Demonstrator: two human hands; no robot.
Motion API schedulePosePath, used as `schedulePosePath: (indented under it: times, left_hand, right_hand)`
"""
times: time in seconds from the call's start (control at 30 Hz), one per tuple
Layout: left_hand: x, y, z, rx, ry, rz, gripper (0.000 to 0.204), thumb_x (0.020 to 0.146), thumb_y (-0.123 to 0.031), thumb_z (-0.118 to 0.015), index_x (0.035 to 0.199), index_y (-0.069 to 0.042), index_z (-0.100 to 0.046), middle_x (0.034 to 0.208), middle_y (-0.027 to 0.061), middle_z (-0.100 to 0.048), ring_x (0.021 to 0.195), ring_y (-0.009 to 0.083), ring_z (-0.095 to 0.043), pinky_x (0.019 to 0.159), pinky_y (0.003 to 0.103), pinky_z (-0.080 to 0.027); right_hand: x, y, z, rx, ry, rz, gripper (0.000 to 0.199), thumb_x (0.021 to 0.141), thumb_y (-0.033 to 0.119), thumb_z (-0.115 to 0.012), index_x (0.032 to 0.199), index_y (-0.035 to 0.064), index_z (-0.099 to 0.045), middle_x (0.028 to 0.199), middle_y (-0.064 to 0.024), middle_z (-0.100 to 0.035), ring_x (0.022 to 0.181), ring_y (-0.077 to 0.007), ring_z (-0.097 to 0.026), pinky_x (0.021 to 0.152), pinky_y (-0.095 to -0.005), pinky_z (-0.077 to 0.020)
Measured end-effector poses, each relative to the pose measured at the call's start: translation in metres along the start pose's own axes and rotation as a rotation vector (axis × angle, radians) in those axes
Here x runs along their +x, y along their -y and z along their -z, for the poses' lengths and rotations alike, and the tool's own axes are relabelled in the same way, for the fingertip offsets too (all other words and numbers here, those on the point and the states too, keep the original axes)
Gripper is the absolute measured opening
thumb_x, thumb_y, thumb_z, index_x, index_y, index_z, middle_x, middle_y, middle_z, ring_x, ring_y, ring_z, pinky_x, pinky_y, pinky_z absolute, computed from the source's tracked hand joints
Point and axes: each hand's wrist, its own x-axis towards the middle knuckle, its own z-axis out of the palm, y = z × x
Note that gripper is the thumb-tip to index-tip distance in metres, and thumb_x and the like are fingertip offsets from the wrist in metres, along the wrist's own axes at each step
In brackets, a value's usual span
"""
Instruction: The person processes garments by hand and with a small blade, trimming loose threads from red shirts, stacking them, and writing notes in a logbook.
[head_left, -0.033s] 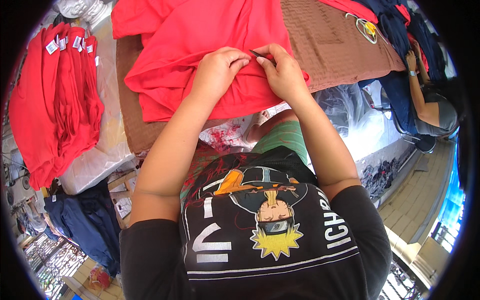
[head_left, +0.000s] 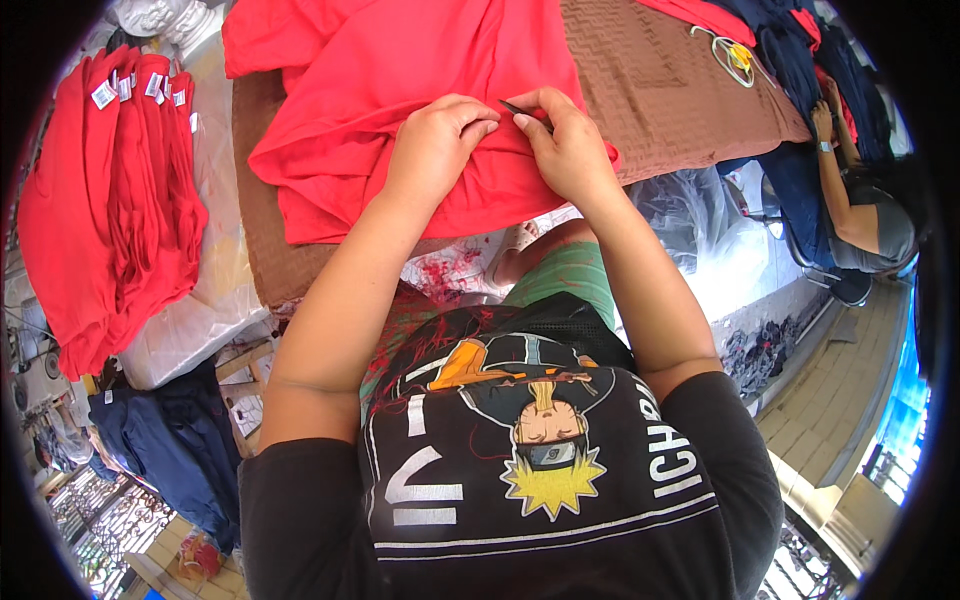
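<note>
A red garment [head_left: 420, 60] lies in loose folds over a brown-covered table in front of me. My left hand [head_left: 436, 137] rests on it, thumb and fingertips pinched together at a fold of the cloth. Just to the right, my right hand [head_left: 567, 142] is closed around a small dark pointed tool [head_left: 511, 107], which looks like thread snips. Its tip sticks out toward my left fingertips, a short gap away. Most of the tool is hidden inside my fingers.
Tagged red garments [head_left: 110, 210] are stacked at the left on a plastic-wrapped block. Dark blue clothing [head_left: 165, 430] hangs below them. The brown cover [head_left: 680, 95] extends right, with a pale cord bundle [head_left: 738, 62]. A co-worker [head_left: 865, 215] sits at the far right.
</note>
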Motion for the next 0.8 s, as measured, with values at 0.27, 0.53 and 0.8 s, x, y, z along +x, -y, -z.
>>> schedulePosePath:
  times: [0.27,0.53,0.8]
  left_hand:
    - [0.002,-0.012,-0.007,0.359,-0.013,-0.039,0.012,0.081,-0.011,-0.065,0.090,-0.002,-0.066,0.086,0.0123,-0.065,0.080,0.0291,-0.064,0.071,0.035,-0.051]
    - [0.004,-0.001,0.002,0.033,0.009,0.228,0.017,0.087,-0.014,-0.061,0.094,0.001,-0.065,0.088,0.0148,-0.068,0.081,0.0213,-0.066,0.074,0.032,-0.050]
    - [0.002,-0.002,0.017,-0.253,0.078,-0.165,0.015,0.086,-0.016,-0.064,0.088,0.000,-0.064,0.081,0.0089,-0.064,0.073,0.0186,-0.061,0.073,0.031,-0.050]
  right_hand:
    - [-0.001,-0.002,0.001,0.031,-0.003,-0.013,0.014,0.083,0.006,-0.060,0.095,0.0008,-0.061,0.096,-0.0172,-0.064,0.091,-0.0330,-0.062,0.078,-0.0390,-0.0483]
    - [-0.005,-0.001,0.006,-0.038,0.102,0.072,0.013,0.083,0.011,-0.061,0.095,0.0050,-0.062,0.097,-0.0130,-0.062,0.091,-0.0330,-0.060,0.076,-0.0409,-0.0481]
    - [0.000,0.009,0.009,-0.247,0.125,0.123,0.014,0.085,0.015,-0.059,0.096,0.0078,-0.061,0.096,-0.0115,-0.062,0.090,-0.0320,-0.061,0.075,-0.0423,-0.0481]
